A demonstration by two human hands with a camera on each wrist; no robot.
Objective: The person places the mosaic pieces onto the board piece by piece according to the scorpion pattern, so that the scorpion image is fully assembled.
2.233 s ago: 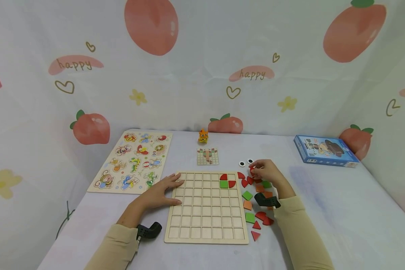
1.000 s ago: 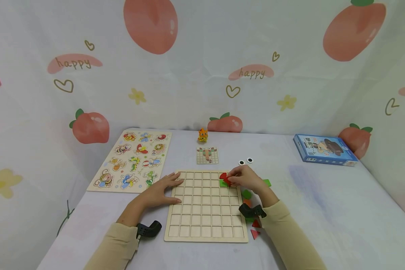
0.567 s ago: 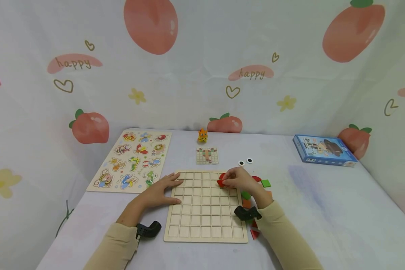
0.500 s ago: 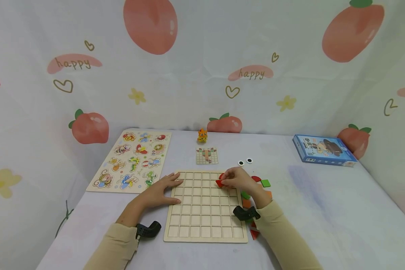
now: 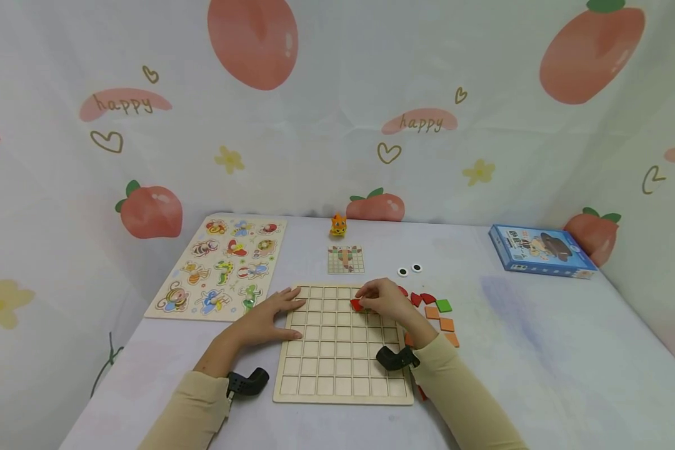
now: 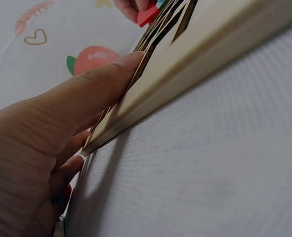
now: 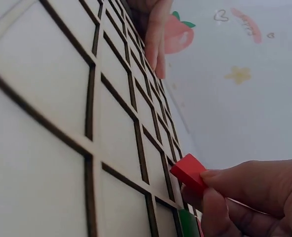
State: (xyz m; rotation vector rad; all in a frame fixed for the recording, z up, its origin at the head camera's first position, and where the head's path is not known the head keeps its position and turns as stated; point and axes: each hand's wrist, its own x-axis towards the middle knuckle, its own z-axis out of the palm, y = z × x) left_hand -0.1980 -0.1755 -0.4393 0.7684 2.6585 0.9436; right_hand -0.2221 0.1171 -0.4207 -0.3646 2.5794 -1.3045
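A wooden grid board [image 5: 326,350] lies flat on the table in the head view. My left hand [image 5: 265,320] rests along its left edge, fingers spread, with the thumb [image 6: 99,86] lying on the rim in the left wrist view. Over the board's upper part, my right hand [image 5: 387,301] pinches a red tile [image 5: 356,305], seemingly a quarter circle, between thumb and fingertips. The right wrist view shows this red tile [image 7: 189,173] tilted above the cells, beside a green square tile [image 7: 187,222] set in the grid. The right hand hides most of the pieces in the upper right corner.
Loose red, orange and green tiles [image 5: 447,324] lie right of the board, partly behind the right arm. Two eye discs [image 5: 409,270], a pattern card [image 5: 345,259] and an orange figurine [image 5: 338,225] are behind. An insect puzzle [image 5: 225,265] lies left; a blue box [image 5: 542,251] right.
My right hand picked up a red tile from the loose pieces, brought it left over the board and moved it further left along the top rows. The left hand has stayed put.
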